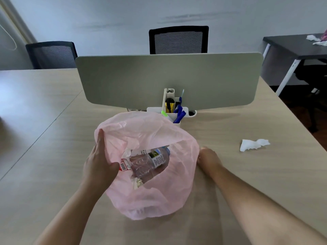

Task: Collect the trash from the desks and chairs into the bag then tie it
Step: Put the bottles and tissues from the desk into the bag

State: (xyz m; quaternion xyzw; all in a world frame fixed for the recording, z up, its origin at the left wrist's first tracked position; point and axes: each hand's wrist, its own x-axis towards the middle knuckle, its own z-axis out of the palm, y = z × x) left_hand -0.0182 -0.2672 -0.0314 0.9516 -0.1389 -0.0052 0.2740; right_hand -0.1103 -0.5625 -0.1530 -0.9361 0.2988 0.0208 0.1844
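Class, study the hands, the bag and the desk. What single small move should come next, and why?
Probably the right hand, now beside the pink bag, should reach right for the crumpled tissue lying loose on the desk. The left hand holds the bag's rim open, and a bottle is already inside.

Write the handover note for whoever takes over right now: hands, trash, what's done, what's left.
Left hand grips the pink bag at its rim, thumb inside. Right hand is at the bag's right side; grip unclear.
Done: plastic bottle lies in the open bag on the desk.
Left: white tissue on this desk, more tissues on the dark desk, then tie.
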